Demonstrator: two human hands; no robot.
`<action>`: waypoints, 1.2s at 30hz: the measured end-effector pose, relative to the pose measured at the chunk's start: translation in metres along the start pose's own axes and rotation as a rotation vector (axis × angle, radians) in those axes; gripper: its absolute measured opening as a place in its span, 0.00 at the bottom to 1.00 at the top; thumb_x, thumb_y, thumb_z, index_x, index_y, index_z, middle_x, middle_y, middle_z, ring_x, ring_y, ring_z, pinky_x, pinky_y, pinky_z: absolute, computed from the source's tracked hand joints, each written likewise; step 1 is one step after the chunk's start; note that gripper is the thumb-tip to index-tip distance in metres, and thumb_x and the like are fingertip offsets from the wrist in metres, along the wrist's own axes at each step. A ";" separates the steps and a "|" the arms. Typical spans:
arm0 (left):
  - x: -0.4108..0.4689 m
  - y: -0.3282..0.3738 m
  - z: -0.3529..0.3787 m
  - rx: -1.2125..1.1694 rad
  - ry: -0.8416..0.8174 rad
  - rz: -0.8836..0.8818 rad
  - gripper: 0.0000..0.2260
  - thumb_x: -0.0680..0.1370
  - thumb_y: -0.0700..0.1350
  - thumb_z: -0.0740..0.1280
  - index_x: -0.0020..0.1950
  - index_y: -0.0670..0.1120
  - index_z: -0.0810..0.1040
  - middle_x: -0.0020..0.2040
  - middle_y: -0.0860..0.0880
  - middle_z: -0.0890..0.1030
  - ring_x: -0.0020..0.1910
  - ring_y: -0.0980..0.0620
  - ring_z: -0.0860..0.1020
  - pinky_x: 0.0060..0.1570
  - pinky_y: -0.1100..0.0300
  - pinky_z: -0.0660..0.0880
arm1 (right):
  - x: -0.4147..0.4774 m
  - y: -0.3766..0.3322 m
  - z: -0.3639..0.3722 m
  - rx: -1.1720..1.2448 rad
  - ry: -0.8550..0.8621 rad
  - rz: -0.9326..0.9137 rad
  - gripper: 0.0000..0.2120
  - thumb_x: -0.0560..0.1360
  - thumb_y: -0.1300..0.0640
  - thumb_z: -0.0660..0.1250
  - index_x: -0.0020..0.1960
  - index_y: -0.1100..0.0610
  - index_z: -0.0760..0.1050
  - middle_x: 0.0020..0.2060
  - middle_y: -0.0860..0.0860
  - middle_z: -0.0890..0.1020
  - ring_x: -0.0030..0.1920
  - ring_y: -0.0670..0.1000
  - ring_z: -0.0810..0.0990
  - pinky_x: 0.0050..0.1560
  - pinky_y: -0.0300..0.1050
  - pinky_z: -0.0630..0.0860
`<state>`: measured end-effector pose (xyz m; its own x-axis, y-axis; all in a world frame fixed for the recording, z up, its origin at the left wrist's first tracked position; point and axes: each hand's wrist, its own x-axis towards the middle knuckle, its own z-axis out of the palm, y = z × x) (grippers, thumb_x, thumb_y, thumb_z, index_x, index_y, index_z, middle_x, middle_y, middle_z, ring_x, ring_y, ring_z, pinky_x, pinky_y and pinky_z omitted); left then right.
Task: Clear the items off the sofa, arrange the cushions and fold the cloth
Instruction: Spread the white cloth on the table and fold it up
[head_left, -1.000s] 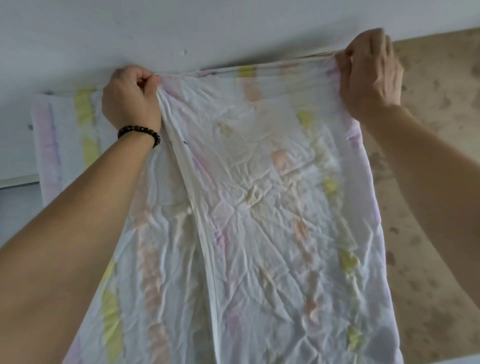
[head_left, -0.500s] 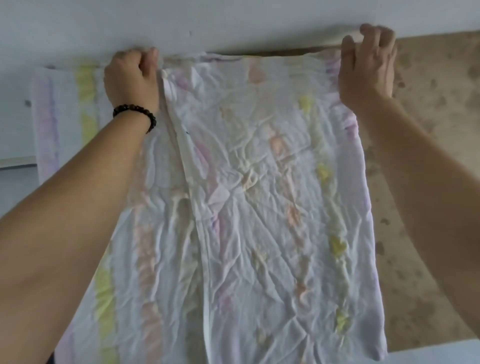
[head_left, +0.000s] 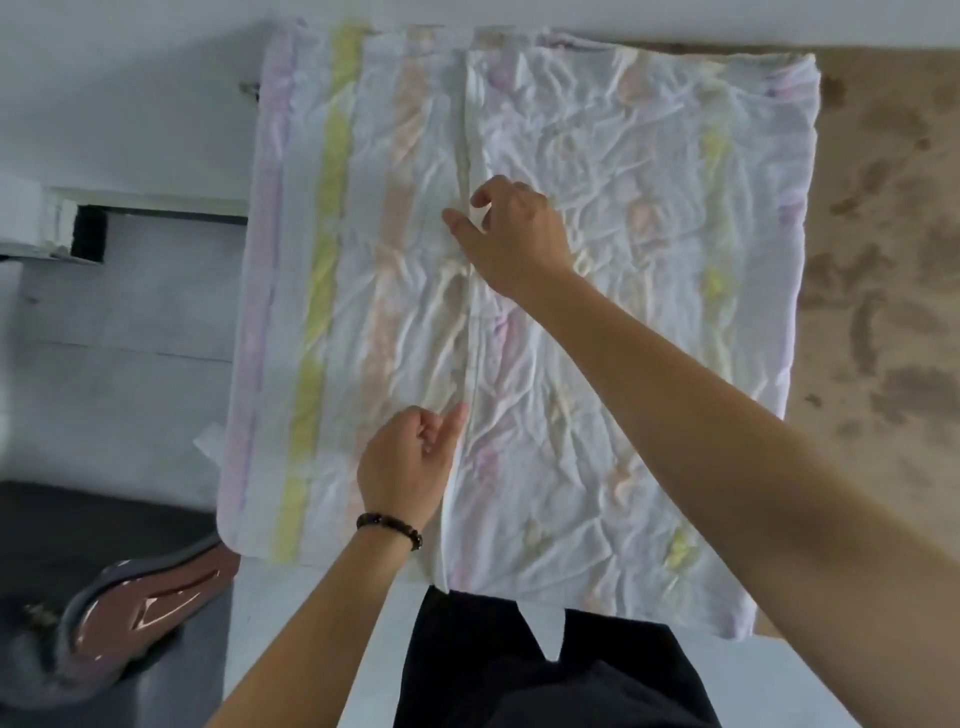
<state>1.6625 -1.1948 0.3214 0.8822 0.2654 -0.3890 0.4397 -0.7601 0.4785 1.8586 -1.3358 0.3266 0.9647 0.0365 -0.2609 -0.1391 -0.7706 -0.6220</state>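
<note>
Holds the left hand (head_left: 405, 467) loosely curled, gripping nothing, at the folded edge of the cloth (head_left: 649, 364); holds the right hand (head_left: 514, 236) relaxed, fingers apart, farther along. Cloth flat beneath both.

Crumpled striped cloth (head_left: 571, 519) flat on pale surface (head_left: 270, 587).

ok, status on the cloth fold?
At fold edge: right hand open above, left hand touching, grip unclear. The cloth flat, folded over. A shoe left, off it.
</note>
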 end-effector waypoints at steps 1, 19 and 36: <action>-0.007 -0.004 0.002 -0.003 -0.015 0.004 0.17 0.73 0.65 0.66 0.38 0.51 0.75 0.36 0.55 0.77 0.36 0.58 0.77 0.35 0.61 0.74 | 0.006 -0.004 0.005 -0.032 -0.045 0.048 0.20 0.78 0.41 0.62 0.61 0.56 0.74 0.52 0.51 0.77 0.51 0.52 0.76 0.45 0.44 0.69; 0.007 -0.051 -0.034 -0.168 -0.100 -0.001 0.08 0.73 0.51 0.73 0.41 0.47 0.80 0.35 0.57 0.79 0.35 0.60 0.77 0.37 0.70 0.72 | 0.033 -0.036 0.030 0.112 -0.005 0.136 0.11 0.78 0.54 0.63 0.44 0.55 0.82 0.43 0.51 0.84 0.49 0.51 0.82 0.44 0.38 0.74; 0.129 -0.030 -0.012 0.215 0.154 0.796 0.21 0.74 0.63 0.68 0.42 0.45 0.76 0.35 0.49 0.74 0.35 0.48 0.72 0.38 0.53 0.70 | 0.162 -0.018 -0.007 -0.007 0.381 0.203 0.14 0.76 0.57 0.57 0.33 0.48 0.60 0.30 0.46 0.67 0.31 0.44 0.64 0.32 0.38 0.60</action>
<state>1.7654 -1.1310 0.2661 0.9355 -0.3319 0.1212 -0.3522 -0.8470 0.3982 2.0189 -1.3207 0.3007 0.9318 -0.3529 -0.0855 -0.3343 -0.7420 -0.5811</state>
